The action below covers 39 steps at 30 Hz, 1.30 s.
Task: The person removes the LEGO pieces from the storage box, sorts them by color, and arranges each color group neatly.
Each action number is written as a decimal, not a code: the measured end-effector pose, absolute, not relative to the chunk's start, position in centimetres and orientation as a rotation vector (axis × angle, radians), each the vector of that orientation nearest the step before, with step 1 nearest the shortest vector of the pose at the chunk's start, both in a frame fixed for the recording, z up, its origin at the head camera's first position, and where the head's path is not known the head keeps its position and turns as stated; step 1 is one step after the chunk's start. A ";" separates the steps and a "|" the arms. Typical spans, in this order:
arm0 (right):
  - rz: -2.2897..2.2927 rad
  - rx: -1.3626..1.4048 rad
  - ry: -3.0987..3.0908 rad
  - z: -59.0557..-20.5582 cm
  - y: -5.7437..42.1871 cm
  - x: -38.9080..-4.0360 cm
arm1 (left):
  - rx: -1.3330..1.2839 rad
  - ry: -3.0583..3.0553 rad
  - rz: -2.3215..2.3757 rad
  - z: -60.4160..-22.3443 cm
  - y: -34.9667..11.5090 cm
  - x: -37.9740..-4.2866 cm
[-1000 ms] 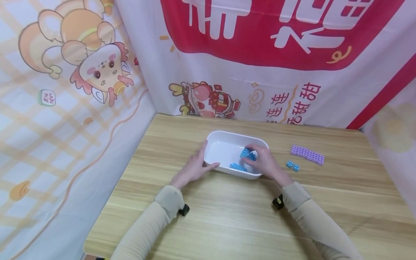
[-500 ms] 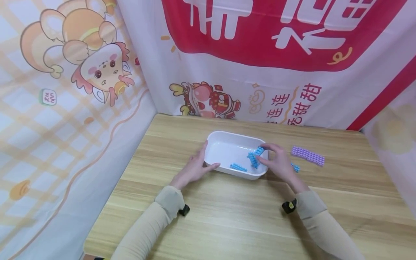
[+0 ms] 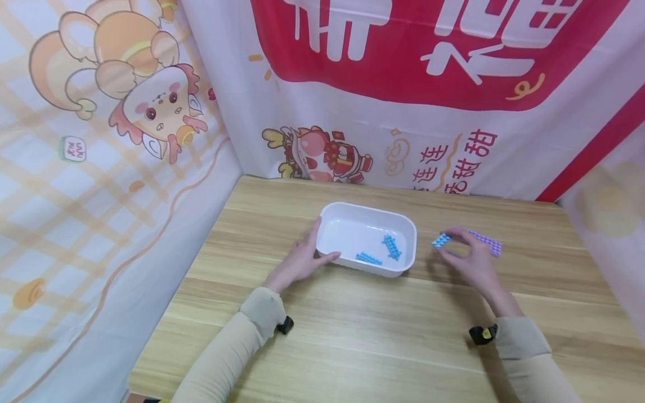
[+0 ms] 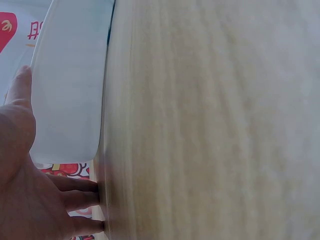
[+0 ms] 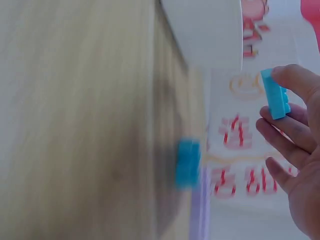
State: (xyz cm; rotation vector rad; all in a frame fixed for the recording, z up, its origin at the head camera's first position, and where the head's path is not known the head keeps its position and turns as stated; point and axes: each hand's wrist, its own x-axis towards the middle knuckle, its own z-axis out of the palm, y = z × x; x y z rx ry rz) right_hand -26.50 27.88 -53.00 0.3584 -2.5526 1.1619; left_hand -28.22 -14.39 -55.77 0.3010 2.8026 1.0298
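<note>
My right hand is above the table, right of the white plastic bin. It pinches a small light-blue building brick between thumb and fingertips. My left hand rests against the bin's left end, its thumb at the near rim. In the left wrist view its other fingers reach straight past the bin's end to the tabletop. Two blue studded brick pieces lie in the bin: one upright-lying piece at the right, one flatter piece near the front wall.
A purple studded strip lies on the wooden table, partly behind my right hand. Another blue brick sits beside it, mostly covered by the hand in the head view. Printed cloth hangs behind and at the left.
My right hand has lifted a blue brick out of the bin and carried it right, over the table near the purple strip. The left hand has stayed at the bin.
</note>
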 end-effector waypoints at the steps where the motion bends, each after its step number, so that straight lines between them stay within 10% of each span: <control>1: 1.168 0.337 -2.564 -53.3 28.6 -26.2 | 0.301 2.803 1.033 -55.8 -14.4 -28.2; 18: 1.106 0.285 -2.745 -57.4 36.6 -24.2 | 0.296 2.800 1.057 -55.6 -14.7 -28.4; 39: 0.992 0.490 -2.760 -57.7 34.0 -26.5 | 0.317 2.792 1.063 -56.0 -14.6 -28.3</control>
